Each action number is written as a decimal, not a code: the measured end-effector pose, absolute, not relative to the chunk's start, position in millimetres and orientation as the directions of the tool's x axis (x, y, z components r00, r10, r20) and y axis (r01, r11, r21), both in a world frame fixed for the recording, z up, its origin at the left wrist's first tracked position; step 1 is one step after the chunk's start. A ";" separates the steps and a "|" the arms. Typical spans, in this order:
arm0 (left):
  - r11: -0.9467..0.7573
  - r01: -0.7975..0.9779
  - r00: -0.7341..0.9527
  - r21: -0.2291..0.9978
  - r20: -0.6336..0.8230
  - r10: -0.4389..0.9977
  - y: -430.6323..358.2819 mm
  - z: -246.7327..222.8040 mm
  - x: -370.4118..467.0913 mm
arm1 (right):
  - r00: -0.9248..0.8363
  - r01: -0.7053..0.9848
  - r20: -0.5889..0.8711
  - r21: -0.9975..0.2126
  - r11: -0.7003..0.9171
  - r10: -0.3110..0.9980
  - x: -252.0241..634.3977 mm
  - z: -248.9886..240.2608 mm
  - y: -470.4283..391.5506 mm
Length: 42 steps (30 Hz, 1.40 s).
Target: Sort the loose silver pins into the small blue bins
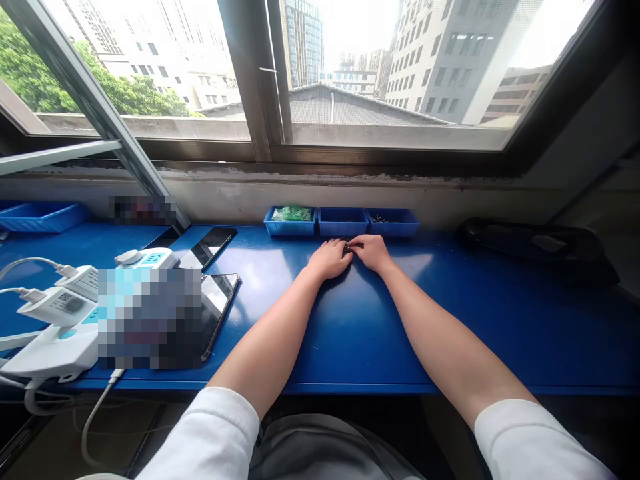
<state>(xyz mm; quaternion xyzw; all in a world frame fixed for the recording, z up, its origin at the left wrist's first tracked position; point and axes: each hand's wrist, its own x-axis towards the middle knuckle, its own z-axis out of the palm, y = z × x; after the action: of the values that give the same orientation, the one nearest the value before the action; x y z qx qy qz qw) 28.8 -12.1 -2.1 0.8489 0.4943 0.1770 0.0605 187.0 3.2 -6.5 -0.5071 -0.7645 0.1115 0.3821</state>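
My left hand (330, 259) rests on the blue table (350, 333), just in front of three small blue bins. My right hand (371, 252) meets it from the right, thumb and fingers pinched on a small dark piece (347, 247) between the two hands. The left fingers lie together beside that piece, partly over it; whether they grip it is hidden. Green packets (292, 213) fill the left bin (290, 228). The middle bin (343, 227) has a dark inside whose contents I cannot make out. Small dark pieces lie in the right bin (395, 228).
On the left are a phone (216, 243), a tablet (223, 300), a white power strip (55, 350) with plugs and cables, and a blue tray (50, 219). A black case (540, 243) lies at the back right. A window stands behind the table.
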 end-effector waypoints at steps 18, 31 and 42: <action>-0.536 0.767 0.308 0.353 0.531 0.789 -9.4 0.4 25.3 | -0.068 0.526 0.551 -0.688 0.500 0.831 184.2 -5.5 0.7; -0.529 0.777 0.289 0.341 0.553 0.781 -10.1 1.9 26.7 | -0.101 0.388 0.508 -0.772 0.504 0.856 179.9 -3.5 -2.3; -0.504 0.778 0.259 0.374 0.540 0.801 -12.1 5.1 28.9 | -0.046 0.206 0.424 -0.882 0.424 0.904 182.4 2.4 -4.3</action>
<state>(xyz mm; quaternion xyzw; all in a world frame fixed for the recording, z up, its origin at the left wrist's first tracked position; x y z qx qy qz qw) 28.9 -12.1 5.1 0.7933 0.4977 0.3503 0.0160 182.4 -4.3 2.4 -0.4288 -0.6473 0.3225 0.5414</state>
